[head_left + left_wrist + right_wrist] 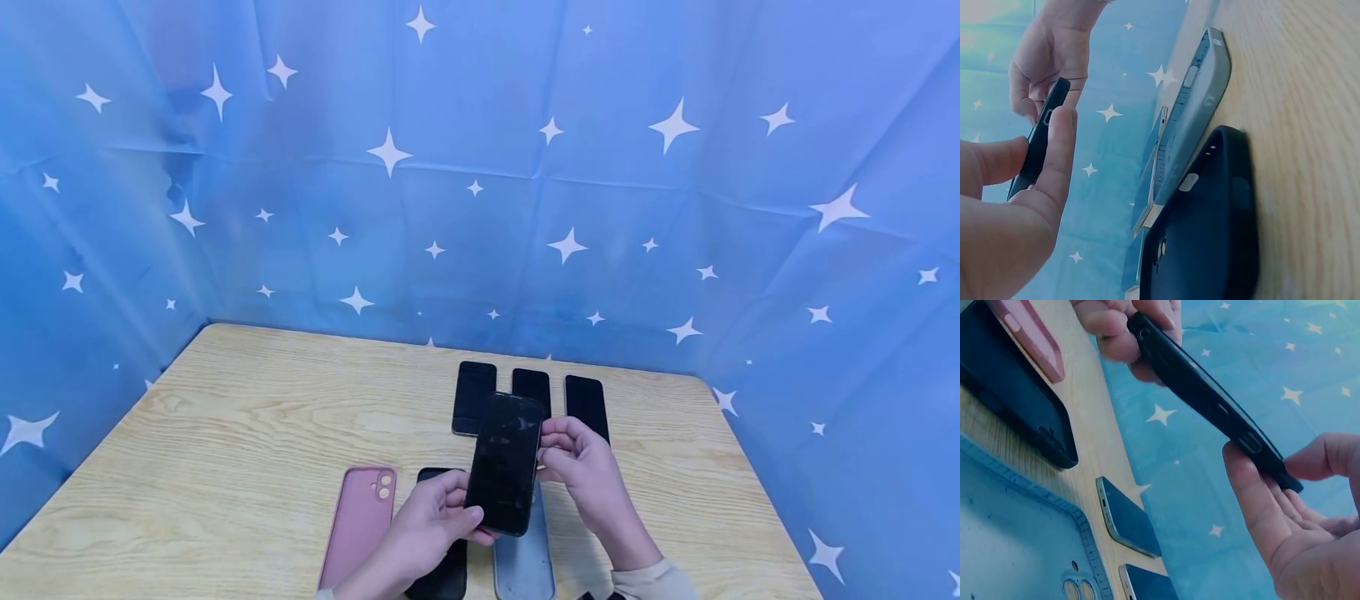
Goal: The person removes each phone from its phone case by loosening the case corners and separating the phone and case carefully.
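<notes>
A black smartphone is held up off the table between both hands, its dark glossy screen facing the head camera. My left hand pinches its lower left corner, thumb on the front and fingers behind. My right hand grips the upper right edge. Side buttons show along the phone's edge in the right wrist view, where it looks thick and black. Below the phone lie a black phone case and a pale grey-blue phone case, the latter partly hidden by it in the head view.
A pink phone case lies left of the black one. Behind the held phone are three dark-screened phones in a row: left, middle and right. A blue star-printed curtain hangs around the wooden table.
</notes>
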Demonstrator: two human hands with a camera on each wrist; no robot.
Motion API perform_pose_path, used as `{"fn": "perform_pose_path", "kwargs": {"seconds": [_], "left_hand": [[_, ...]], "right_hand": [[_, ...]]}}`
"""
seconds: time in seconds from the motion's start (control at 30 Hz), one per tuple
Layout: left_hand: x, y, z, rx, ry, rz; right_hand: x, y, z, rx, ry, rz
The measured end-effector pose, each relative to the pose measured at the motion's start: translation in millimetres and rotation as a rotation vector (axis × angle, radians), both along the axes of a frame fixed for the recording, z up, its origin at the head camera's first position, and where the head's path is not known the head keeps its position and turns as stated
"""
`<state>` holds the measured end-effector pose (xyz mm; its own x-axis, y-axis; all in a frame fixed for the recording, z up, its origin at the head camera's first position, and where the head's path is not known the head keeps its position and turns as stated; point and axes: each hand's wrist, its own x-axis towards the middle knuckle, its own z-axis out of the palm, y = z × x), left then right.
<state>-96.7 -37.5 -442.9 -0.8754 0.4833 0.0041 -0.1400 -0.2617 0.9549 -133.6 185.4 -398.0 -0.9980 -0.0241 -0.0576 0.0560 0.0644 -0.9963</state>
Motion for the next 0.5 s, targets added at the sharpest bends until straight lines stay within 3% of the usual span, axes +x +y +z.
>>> {"fn": "perform_pose_path", "kwargs": {"seconds": [0.37, 0.5], "left_hand": [[1.7, -11.4, 0.7, -0.049, 0.011, 0.032], [1.8, -14.1, 2.8, -0.084, 0.035, 0.015]], "right_hand": [[-14.7, 12.0, 0.3, 0.071, 0.047, 0.150], [-20.2, 16.5, 1.9, 0.105, 0.053, 0.167]]}}
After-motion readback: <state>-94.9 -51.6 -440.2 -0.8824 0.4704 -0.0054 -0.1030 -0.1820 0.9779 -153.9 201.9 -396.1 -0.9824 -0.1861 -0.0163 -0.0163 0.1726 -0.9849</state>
